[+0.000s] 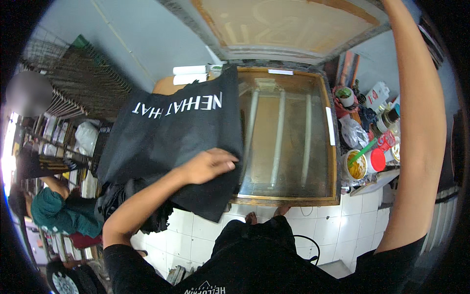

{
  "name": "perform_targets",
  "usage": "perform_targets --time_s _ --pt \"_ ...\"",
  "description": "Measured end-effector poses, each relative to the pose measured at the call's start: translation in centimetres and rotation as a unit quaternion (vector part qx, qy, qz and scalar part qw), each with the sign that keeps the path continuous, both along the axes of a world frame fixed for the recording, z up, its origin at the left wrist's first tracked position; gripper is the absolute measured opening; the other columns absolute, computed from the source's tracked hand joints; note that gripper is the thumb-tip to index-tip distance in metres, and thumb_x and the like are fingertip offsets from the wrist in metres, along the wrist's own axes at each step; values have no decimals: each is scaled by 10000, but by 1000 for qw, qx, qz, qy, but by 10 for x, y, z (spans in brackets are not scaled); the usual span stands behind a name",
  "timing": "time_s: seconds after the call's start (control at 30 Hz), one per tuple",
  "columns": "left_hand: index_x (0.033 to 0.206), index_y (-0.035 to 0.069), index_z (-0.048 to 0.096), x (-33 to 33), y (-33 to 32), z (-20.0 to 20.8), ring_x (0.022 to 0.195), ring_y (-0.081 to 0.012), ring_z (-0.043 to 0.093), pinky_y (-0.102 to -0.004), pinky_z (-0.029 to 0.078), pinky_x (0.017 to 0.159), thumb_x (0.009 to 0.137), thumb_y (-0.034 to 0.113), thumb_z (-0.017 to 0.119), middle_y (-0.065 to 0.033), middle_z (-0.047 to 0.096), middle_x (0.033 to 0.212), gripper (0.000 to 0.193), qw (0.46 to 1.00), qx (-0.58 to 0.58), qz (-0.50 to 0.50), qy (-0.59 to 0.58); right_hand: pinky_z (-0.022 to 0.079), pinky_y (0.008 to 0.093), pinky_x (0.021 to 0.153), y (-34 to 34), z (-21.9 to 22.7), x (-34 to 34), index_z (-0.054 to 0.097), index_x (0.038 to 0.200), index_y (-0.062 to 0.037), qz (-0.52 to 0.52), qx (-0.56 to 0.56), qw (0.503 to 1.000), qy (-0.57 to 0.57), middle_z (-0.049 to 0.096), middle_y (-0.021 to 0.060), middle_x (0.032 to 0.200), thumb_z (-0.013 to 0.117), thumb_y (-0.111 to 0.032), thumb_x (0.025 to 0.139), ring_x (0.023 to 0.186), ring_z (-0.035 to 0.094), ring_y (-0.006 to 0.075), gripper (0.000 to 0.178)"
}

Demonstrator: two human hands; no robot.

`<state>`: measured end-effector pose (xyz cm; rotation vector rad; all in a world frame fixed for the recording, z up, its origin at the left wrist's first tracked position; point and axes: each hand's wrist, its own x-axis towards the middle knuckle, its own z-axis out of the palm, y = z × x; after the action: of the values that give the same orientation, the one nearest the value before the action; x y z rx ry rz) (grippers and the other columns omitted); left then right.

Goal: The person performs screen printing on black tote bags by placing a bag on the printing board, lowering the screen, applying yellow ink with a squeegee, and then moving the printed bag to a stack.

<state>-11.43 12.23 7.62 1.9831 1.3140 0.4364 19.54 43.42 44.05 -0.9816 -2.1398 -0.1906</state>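
- The person's black-clad lap filled the lower middle of the view, with two bare feet on the white tiled floor (342, 220) just below the front edge of the glass-topped box.
- The left hand (210, 164) lay flat, fingers together, palm down on the black printed fabric (171, 132), right at the fabric's right edge.
- That fabric was draped across the left part of the glass-topped box (286, 142), its lower corner hanging over the wooden front edge; white letters ran across its upper part.
- A heap of more dark cloth (125, 201) sat beside the left forearm, under the hanging fabric.
- The right part of the glass lay uncovered; three pale tubes showed beneath it.
- The right arm (416, 122) reached up along the right side; its hand was out of view, so I cannot tell how it stood.
- On the bench (377, 183) to the right stood one open tub of yellow paste (356, 166) with a green stick in it, one red-lidded jar (377, 160), and further bottles too crowded to count.
- Two white rolls (190, 74) lay beyond the fabric's far edge.
- The hinged screen frame (284, 24) stood raised above the box.
- Far left, another person in a teal top (54, 210) was beside metal racks (73, 78).
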Motion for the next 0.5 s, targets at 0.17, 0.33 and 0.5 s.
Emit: perform_targets --time_s 0.17,0.33,0.5 --pt "1609 104 290 99 26 -100 1579 -374 62 -560 52 1260 1019 605 436 -254 117 1682 787 959 149 -72 230 545 463 825 8 4 -4 761 967 66 0 31 999 -43 736 288 982 788 -392 745 881 709 384 509" --pt "1569 58 357 223 71 -112 1562 -385 144 -560 97 1249 984 564 554 -273 207 1652 798 982 157 4 107 537 464 879 32 9 -10 759 1020 52 -51 48 996 -58 729 283 1062 779 -440 746 974 708 401 564" --pt "1411 -17 513 248 146 -92 1330 -420 496 -548 334 1114 947 438 652 -263 585 1365 664 984 126 80 -99 526 468 915 30 13 -6 751 1060 55 -79 48 994 -64 715 283 1134 764 -457 757 1046 694 408 595"
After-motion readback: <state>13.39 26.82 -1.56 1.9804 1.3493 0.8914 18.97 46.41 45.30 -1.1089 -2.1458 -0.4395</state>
